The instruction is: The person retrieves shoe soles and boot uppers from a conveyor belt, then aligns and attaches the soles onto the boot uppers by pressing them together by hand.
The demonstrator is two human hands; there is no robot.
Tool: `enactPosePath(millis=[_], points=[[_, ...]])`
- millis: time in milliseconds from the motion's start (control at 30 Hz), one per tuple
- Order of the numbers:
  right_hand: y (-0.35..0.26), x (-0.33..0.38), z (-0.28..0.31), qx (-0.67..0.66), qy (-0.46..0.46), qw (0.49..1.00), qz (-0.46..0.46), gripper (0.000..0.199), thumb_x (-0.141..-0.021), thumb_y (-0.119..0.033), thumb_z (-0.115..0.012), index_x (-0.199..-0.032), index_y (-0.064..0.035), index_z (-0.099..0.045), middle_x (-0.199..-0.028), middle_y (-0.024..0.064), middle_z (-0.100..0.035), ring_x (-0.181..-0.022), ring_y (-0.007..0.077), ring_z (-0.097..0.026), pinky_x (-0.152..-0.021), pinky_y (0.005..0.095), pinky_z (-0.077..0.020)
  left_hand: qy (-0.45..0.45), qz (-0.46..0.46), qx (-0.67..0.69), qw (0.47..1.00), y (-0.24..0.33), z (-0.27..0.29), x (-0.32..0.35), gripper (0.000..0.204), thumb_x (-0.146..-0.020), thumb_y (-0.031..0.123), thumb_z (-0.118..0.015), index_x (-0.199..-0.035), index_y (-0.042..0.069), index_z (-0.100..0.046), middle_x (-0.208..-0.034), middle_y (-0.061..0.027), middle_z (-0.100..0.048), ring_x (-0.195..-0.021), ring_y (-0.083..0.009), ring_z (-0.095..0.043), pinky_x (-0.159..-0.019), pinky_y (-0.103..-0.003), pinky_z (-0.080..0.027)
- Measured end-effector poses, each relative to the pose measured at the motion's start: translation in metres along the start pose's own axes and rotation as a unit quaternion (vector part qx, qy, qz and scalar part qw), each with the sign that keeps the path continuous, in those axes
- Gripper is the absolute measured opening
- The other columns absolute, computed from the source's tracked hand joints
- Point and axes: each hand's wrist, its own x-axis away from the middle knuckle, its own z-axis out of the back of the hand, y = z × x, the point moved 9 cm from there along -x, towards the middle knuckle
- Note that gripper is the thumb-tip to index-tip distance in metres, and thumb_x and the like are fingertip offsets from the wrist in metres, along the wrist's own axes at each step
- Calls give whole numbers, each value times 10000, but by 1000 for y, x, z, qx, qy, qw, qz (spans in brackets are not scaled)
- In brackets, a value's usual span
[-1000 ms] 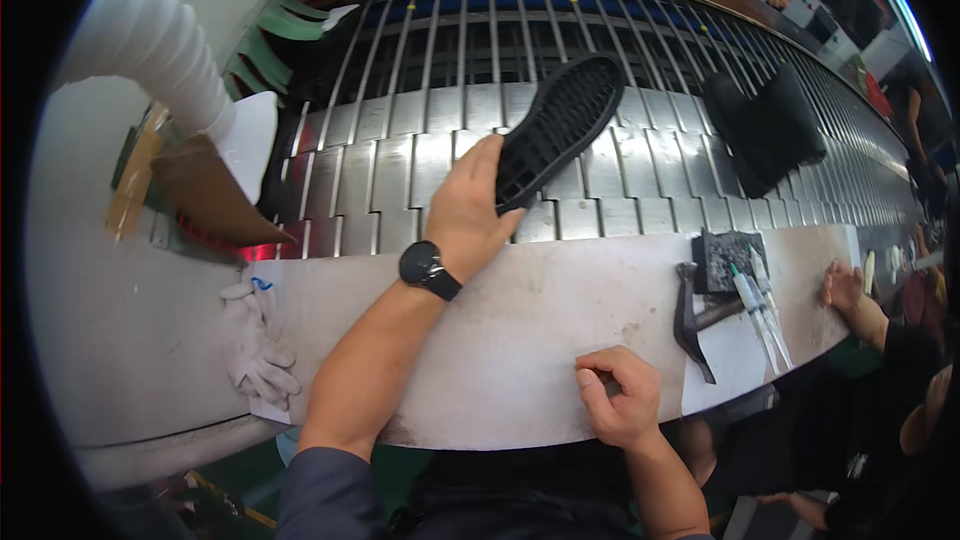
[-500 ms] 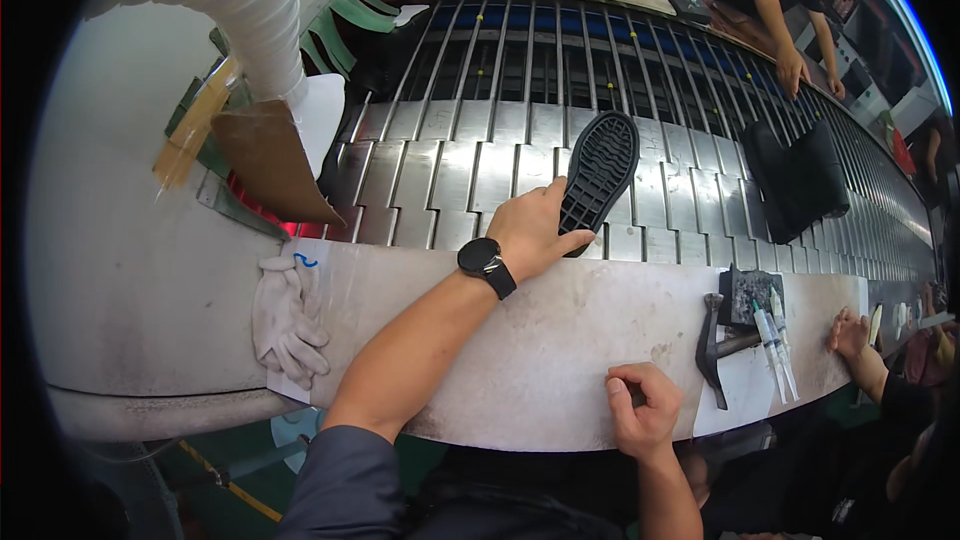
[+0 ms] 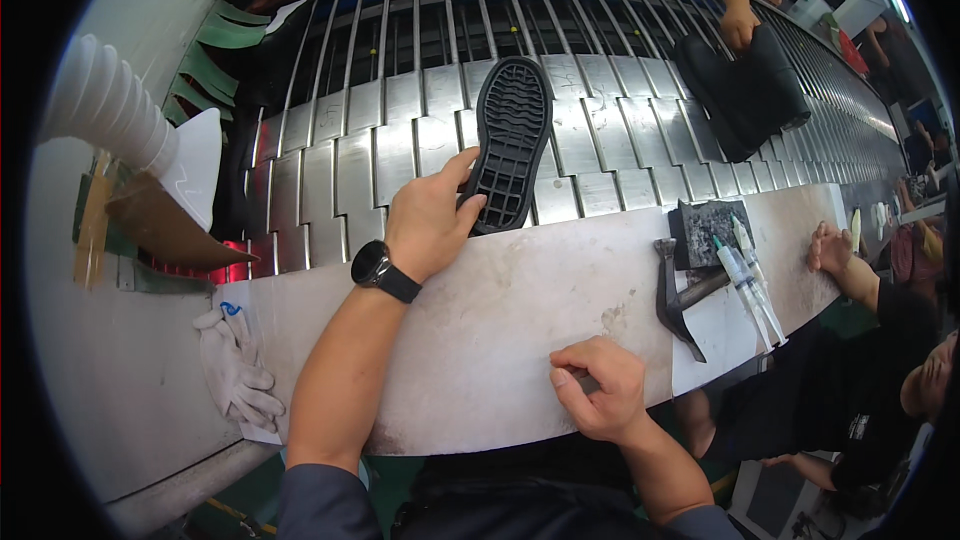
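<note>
Laying the black shoe sole (image 3: 513, 143) down on the slatted metal conveyor (image 3: 400, 155), your left hand (image 3: 432, 225) now rests its fingers on the sole's near end, thumb and fingers loosely curled around the heel edge. A second ago the sole was lifted and tilted in the air above the slats; now it lies flat, tread side up, pointing away from you, so it looks as if it has been placed on the moving line and your grip is close to letting go. Your right hand (image 3: 598, 387) stays closed in a loose fist on the pale steel work ledge (image 3: 480, 340), knuckles up; whether it hides anything small cannot be told. Beside it lie a hammer (image 3: 680, 292) and two syringe-like tubes (image 3: 745, 280), with a pair of white gloves (image 3: 235, 370) at your far left. Farther along the conveyor another person's hand (image 3: 740, 25) touches a black boot (image 3: 745, 90). That person's body is cut off by the rim, and the right edge is crowded and hard to read.
</note>
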Motion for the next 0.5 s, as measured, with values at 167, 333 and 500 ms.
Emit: enactPosePath(millis=[167, 333, 500], points=[[3, -2, -1, -4, -23, 1000, 9, 161, -818, -33, -819, -960, -10, -747, -844, 126, -743, -680, 271, -706, -597, 358, -548, 6, 5, 22, 1000, -5, -2, 1, 568, -939, 111, -780, -1475, 75, -598, -1159, -212, -787, -983, -409, -766, -860, -467, -602], [1, -4, -3, -18, -44, 998, 27, 189, -783, -25, -807, -961, -5, -746, -847, 129, -753, -669, 283, -704, -594, 368, -538, -9, 30, 55, 998, -10, -3, 1, 664, -911, 166, -836, -1495, 5, -563, -1191, -226, -781, -1050, -398, -773, -914, -445, -610], [3, -3, -3, -27, -44, 998, 27, 193, -796, -59, -828, -972, -21, -760, -842, 107, -746, -673, 270, -692, -576, 351, -530, -39, 48, 17, 998, -11, -6, 1, 910, -819, 240, -944, -1555, -52, -496, -1290, -263, -748, -1168, -346, -761, -953, -405, -622]])
